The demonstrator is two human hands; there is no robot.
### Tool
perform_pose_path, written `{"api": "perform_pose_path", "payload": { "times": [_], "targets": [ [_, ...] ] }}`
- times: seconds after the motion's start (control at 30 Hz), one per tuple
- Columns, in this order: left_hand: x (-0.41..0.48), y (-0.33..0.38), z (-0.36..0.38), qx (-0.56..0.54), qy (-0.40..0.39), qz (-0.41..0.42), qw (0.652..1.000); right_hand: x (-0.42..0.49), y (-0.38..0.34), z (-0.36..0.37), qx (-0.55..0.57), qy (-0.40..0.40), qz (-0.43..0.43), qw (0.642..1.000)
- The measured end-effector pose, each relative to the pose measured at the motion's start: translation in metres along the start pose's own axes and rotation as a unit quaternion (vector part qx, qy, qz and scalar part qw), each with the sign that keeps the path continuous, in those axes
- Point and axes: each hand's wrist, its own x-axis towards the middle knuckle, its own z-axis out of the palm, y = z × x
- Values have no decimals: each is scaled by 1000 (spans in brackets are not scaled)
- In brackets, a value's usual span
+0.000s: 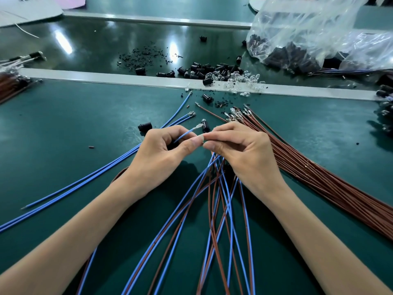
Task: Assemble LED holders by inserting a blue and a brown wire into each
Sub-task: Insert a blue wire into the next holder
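Left hand (161, 150) fingers pinch a blue wire (185, 134) over mid-tabletop (63, 124), terminal end up. Right hand (244, 150) fingers are curled round a fan of blue and brown wires (212, 199), with a black LED holder (205, 126) at its fingertips. Clear plastic bag (308, 28), far right, contains black holders (282, 56); loose holders (200, 71) lie beside it.

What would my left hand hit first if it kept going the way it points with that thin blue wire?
Likely the small black cylindrical LED holder at the right hand's fingertips; the left hand's thin blue wire tip sits just short of it, though depth is unclear.
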Motion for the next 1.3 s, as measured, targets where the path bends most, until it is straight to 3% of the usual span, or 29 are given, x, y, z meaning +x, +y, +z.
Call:
{"api": "perform_pose_path", "payload": {
  "times": [0.43, 0.9, 1.1, 1.3],
  "targets": [
    [-1, 2, 2, -27, 9, 18, 999, -2, 0, 3, -38, 40, -80, 995],
    [-5, -2, 10, 28, 70, 138, 988, 0, -6, 3, 108, 15, 73, 991],
    [-4, -2, 10, 84, 86, 184, 976, 1, -7, 3, 145, 1, 84, 986],
    [-3, -6, 9, 73, 78, 171, 979, 0, -4, 4, 87, 2, 62, 994]
  ]
}}
